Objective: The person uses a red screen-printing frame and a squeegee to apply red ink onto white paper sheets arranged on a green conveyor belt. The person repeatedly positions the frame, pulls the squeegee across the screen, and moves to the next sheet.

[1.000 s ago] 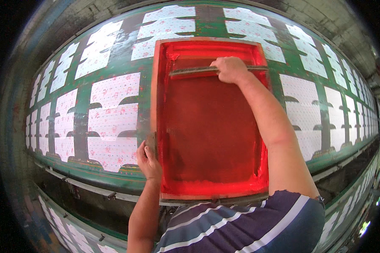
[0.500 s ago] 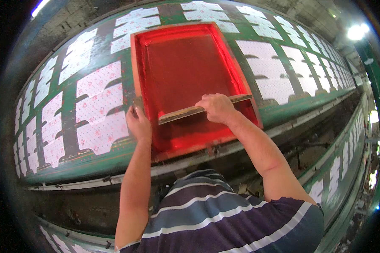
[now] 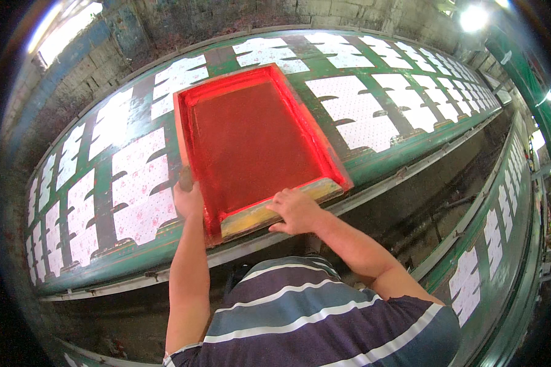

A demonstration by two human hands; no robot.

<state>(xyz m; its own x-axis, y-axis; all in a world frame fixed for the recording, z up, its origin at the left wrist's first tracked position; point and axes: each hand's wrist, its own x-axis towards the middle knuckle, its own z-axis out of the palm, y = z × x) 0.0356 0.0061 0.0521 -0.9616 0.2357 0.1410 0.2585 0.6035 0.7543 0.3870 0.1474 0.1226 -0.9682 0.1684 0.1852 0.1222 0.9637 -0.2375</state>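
A screen-printing frame [image 3: 183, 137] with red-coated inner walls lies on the long green table, tilted a little in my view. Dark red mesh [image 3: 251, 137] fills its middle. My right hand [image 3: 295, 211] grips the top edge of a wide wooden squeegee [image 3: 245, 225] with yellowish, paint-stained sides, which rests across the near end of the frame. At the frame's left side, my left hand [image 3: 188, 199] is closed round a small brownish handle [image 3: 185, 177]. Whatever lies under the frame is hidden.
White cut fabric pieces [image 3: 142, 177] with small prints lie in rows on the green table [image 3: 119, 254]. More pieces [image 3: 352, 113] continue to the right. A metal rail [image 3: 404, 176] edges the table. A second table with pieces [image 3: 467, 284] stands at the lower right.
My right hand has drawn the squeegee toward me, from over the mesh to the frame's near end, and it leans differently. My left hand stays at the frame's left side. The view has shifted.
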